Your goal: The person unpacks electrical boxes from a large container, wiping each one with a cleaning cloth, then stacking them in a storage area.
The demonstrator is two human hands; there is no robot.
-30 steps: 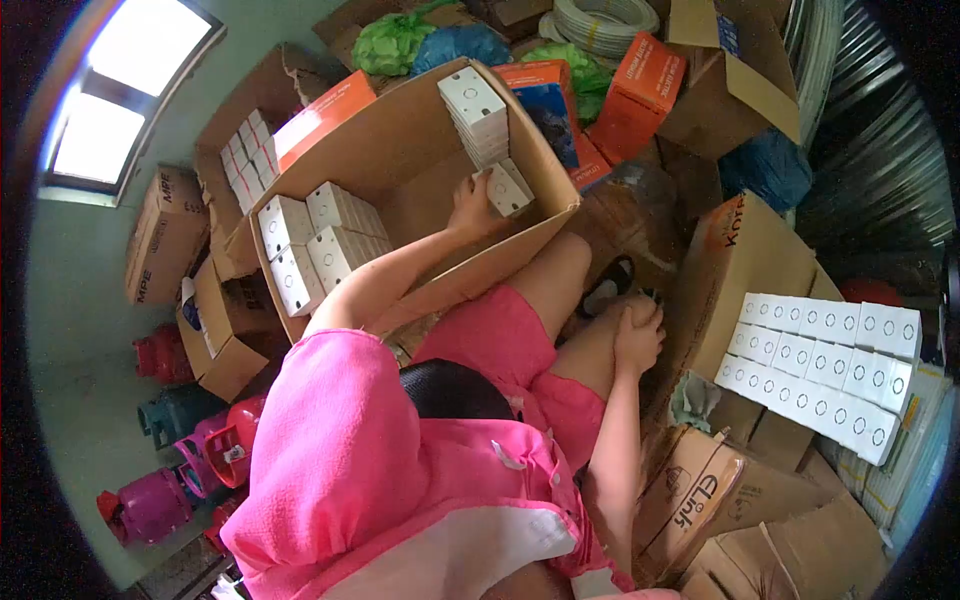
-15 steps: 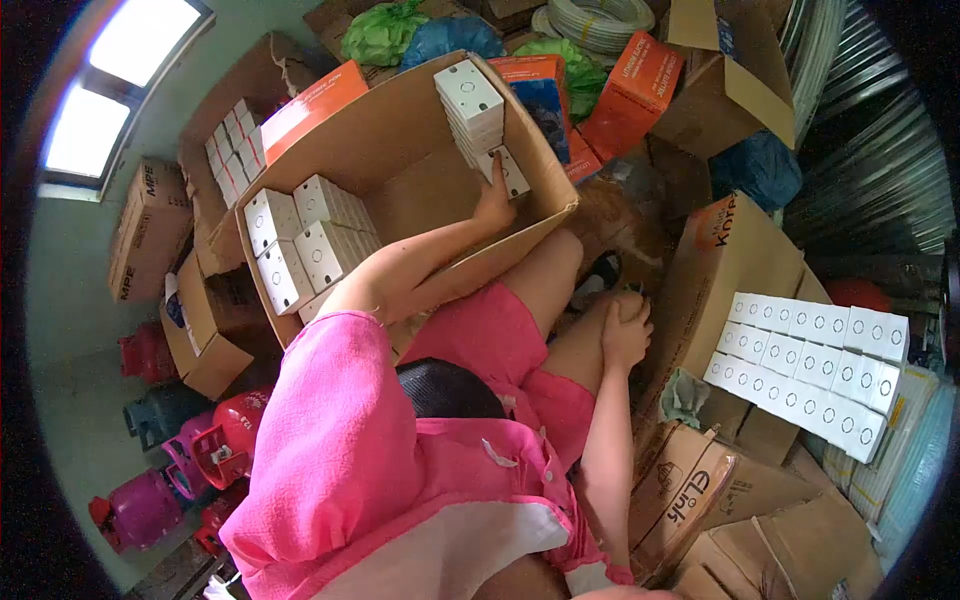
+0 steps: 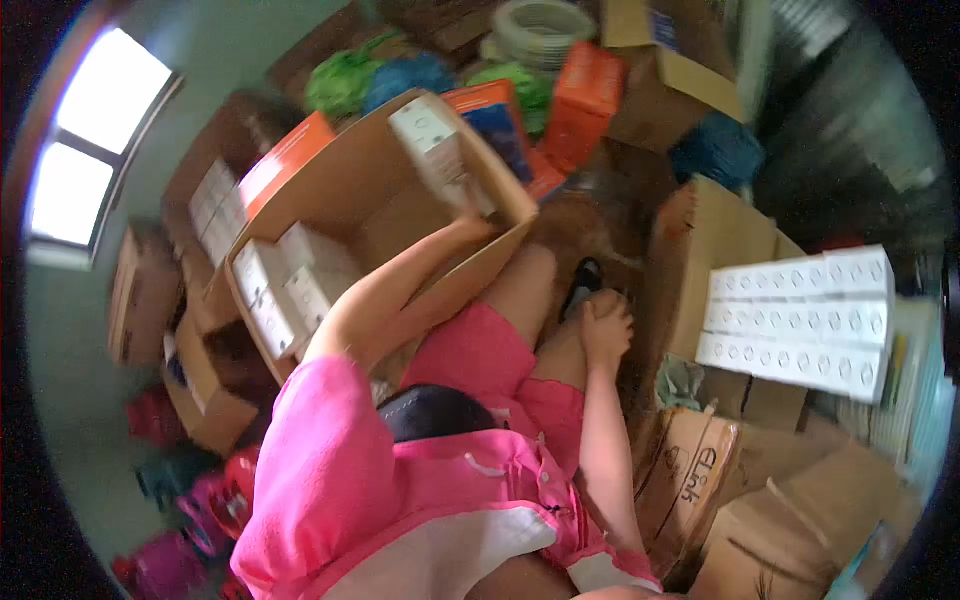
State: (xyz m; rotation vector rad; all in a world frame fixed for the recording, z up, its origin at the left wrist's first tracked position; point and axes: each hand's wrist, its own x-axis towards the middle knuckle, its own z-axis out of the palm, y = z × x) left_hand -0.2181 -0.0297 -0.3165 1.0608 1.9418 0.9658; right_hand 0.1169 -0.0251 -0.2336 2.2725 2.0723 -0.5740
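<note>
My left hand (image 3: 474,212) reaches into the large open cardboard box (image 3: 375,190), against the lower end of a stack of white square electrical back boxes (image 3: 425,130). Its fingers are smeared by motion, so their grip cannot be made out. More white back boxes (image 3: 262,290) stand in rows at the near left end of the same carton. My right hand (image 3: 606,330) lies on my knee with its fingers spread, holding nothing.
Rows of joined white back boxes (image 3: 795,320) lie on a carton at the right. Orange boxes (image 3: 585,105), green bags (image 3: 350,80) and a white hose coil (image 3: 543,35) sit behind. Gas cylinders (image 3: 165,565) stand lower left. An ELink carton (image 3: 690,465) lies lower right.
The view has turned, and most things sit further left in it. My left hand stays at the stack's lower end in the carton. My right hand remains on the knee.
</note>
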